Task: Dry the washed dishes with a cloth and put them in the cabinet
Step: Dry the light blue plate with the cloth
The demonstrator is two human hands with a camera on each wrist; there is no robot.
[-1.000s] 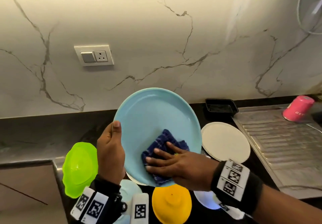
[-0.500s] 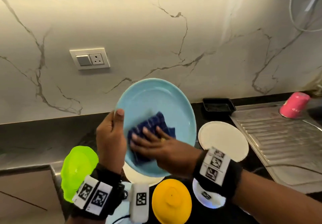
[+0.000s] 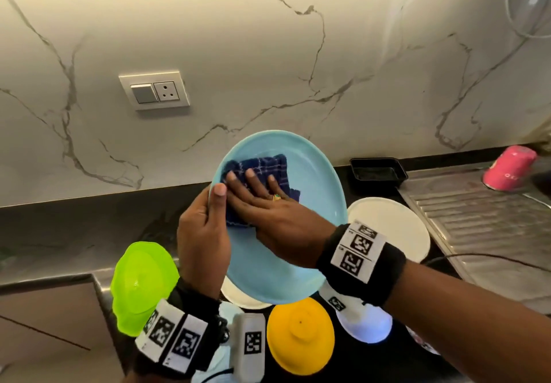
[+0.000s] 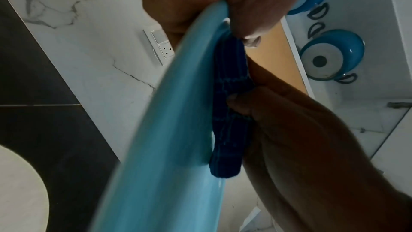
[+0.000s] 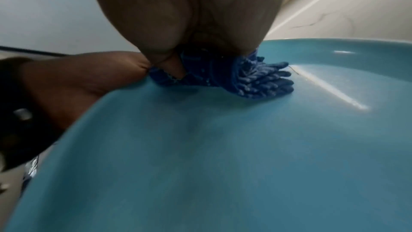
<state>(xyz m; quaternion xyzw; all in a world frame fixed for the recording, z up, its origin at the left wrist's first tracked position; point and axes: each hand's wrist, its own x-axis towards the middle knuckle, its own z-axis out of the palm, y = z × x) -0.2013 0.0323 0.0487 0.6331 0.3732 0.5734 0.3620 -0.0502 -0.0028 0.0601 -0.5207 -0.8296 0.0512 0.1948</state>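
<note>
A light blue plate (image 3: 313, 203) is held tilted above the counter. My left hand (image 3: 205, 227) grips its left rim, thumb on the inner face; in the left wrist view the plate's rim (image 4: 169, 130) runs edge-on under that thumb. A dark blue checked cloth (image 3: 262, 171) lies on the plate's upper left part. My right hand (image 3: 262, 203) presses it flat with straight fingers. From the left wrist the cloth (image 4: 229, 112) shows between plate and right hand. The right wrist view has the cloth (image 5: 256, 79) on the plate (image 5: 223, 147).
On the dark counter below lie a lime green bowl (image 3: 143, 284), a yellow bowl (image 3: 301, 335) upside down, a white plate (image 3: 393, 230) and another white plate (image 3: 235, 293) under the blue one. A black tray (image 3: 377, 171) and pink cup (image 3: 510, 168) are near the steel drainboard (image 3: 489, 227).
My right hand has slid the cloth from the plate's lower middle up and left to its upper left, next to my left thumb. The plate stays gripped by my left hand.
</note>
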